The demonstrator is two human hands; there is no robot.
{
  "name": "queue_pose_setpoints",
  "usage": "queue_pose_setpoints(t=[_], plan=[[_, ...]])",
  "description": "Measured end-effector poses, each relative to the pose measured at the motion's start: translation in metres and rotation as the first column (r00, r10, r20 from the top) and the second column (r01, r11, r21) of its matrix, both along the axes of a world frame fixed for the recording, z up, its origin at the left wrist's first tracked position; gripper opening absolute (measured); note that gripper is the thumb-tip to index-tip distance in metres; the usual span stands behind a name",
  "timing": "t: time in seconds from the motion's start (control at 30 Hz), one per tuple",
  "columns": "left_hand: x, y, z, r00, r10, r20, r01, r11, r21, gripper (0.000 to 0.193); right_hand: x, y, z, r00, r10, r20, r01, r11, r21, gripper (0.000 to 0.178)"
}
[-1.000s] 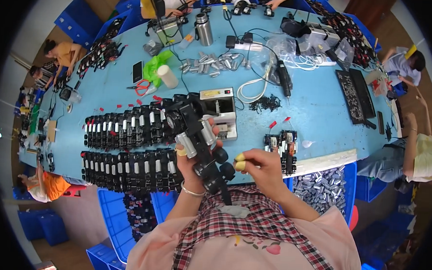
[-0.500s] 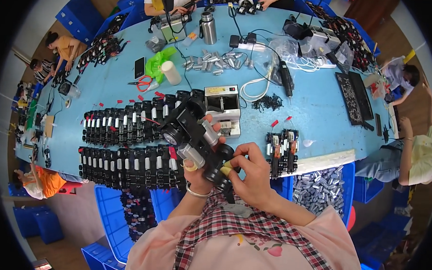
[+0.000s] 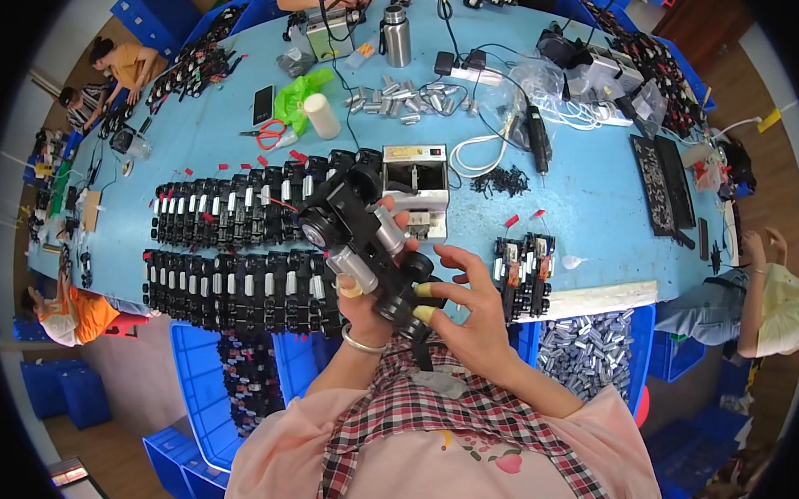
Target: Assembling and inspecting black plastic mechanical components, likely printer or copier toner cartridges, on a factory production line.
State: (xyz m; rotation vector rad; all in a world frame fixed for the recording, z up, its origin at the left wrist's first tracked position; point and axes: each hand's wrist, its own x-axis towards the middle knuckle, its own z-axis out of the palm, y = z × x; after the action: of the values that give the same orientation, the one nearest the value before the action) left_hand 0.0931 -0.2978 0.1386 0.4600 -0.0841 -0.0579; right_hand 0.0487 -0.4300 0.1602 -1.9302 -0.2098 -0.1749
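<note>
A black toy truck chassis (image 3: 352, 219) with fat black wheels and silver cylinders on its sides is tilted above the table's near edge. My left hand (image 3: 367, 324) is closed around it from below, with yellow tape on the thumb. At the chassis's lower end, my right hand (image 3: 472, 320) has its fingers parted. Its yellow-taped forefinger and thumb tips lie beside the small wheels (image 3: 399, 305); whether they touch is hard to tell. Just beyond the chassis stands a small metal-cased device (image 3: 418, 177).
Two rows of similar chassis (image 3: 228, 287) fill the left, with a few more (image 3: 523, 277) at right. Beyond are scissors (image 3: 269, 134), a steel bottle (image 3: 395, 37), loose silver cylinders (image 3: 406, 100), an electric screwdriver (image 3: 538, 140) and black screws (image 3: 500, 183). A blue bin (image 3: 642, 349) holds cylinders.
My right forefinger and thumb have spread from their pinch at the small wheels, and the other fingers have straightened. My left hand still holds the chassis. The view has shifted slightly.
</note>
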Motion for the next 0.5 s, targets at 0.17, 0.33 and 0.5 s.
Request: queue_pose_setpoints(t=[0.17,0.33,0.5], plan=[[0.005,-0.003,-0.007,0.997,0.071,-0.02,-0.07,0.997,0.035,0.097,0.007,-0.027,-0.011,0.993,0.091,-0.08,-0.081,0.99,0.118,0.017],[0.003,-0.002,0.0,0.991,0.128,-0.038,-0.13,0.99,-0.059,0.07,0.014,-0.016,-0.011,0.969,0.236,0.067,-0.233,0.971,-0.044,0.021],[-0.011,0.053,-0.065,0.882,-0.017,-0.471,0.01,1.0,-0.017,0.053,0.03,0.009,-0.037,0.986,0.167,-0.023,-0.163,0.979,0.123,0.014]])
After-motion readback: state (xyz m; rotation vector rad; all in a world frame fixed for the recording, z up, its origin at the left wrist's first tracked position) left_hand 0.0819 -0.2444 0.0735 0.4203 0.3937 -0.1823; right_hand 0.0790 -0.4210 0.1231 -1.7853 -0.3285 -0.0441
